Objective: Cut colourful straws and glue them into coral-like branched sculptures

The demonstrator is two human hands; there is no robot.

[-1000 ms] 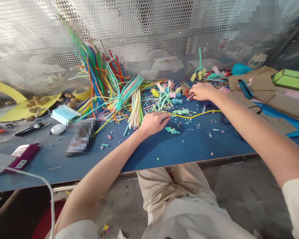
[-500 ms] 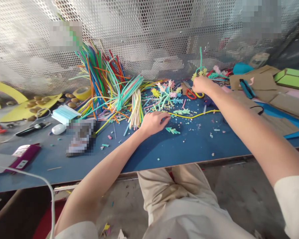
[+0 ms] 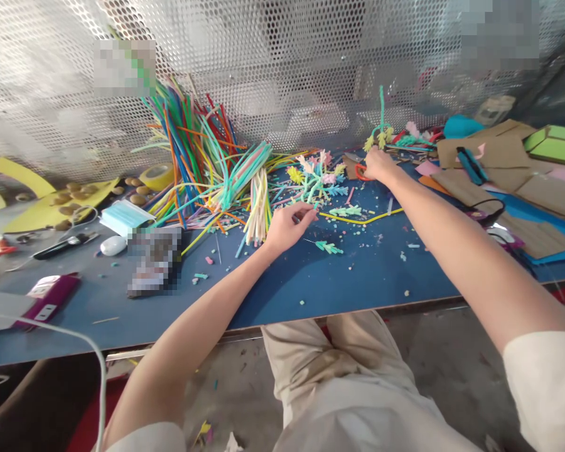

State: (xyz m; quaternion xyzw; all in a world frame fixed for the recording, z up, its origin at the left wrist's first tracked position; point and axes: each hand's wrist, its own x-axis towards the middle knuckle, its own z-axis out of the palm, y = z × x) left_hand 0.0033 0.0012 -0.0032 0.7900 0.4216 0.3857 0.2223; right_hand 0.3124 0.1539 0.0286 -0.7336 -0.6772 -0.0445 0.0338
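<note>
My left hand [image 3: 288, 227] rests over the table, thumb and fingers closed in a pinch. A tiny teal tip shows at the fingertips, too small to name. Just right of them runs a yellow pipe cleaner [image 3: 363, 223], which passes towards my right forearm. Below lies a teal-green pipe cleaner sprig [image 3: 329, 247] with a thin wire stem. My right hand [image 3: 379, 164] is closed on the scissors [image 3: 361, 172] with orange handles, their blades pointing away to the left. Between the hands stands a branched pipe cleaner piece [image 3: 316, 179] with pink, yellow and blue tips.
A big heap of coloured pipe cleaners [image 3: 188, 138] leans on the perforated metal panel [image 3: 306, 56]. Further left are a face mask [image 3: 126, 218], yellow tape [image 3: 156, 177] and a pixelated object [image 3: 156, 257]. Cardboard pieces [image 3: 480, 154] lie on the right. Clippings are scattered over the blue tabletop [image 3: 263, 289].
My right hand has come down slightly and closed on the scissors' handles. My left hand's fingers have lifted a little off the yellow pipe cleaner's end. The view has shifted slightly.
</note>
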